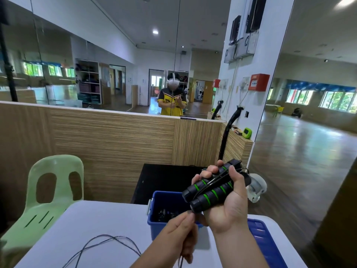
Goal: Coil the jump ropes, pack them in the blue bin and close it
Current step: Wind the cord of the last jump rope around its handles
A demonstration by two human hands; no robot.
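Up above the open blue bin [154,219], the right hand [229,202] grips two black, green-banded jump-rope handles [209,193] crossed by thin cord [217,178], while the left hand [179,233] pinches the trailing cord.

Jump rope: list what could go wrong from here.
1. The cord lies in loose loops on the table. When the left hand, which pinches it, draws it in, it may tangle or snag.
2. The right hand grips both handles with only a few turns of cord across them, so slack could let the wrap slip off.
3. The blue bin already holds dark items, so a loose bundle might keep the lid from closing.
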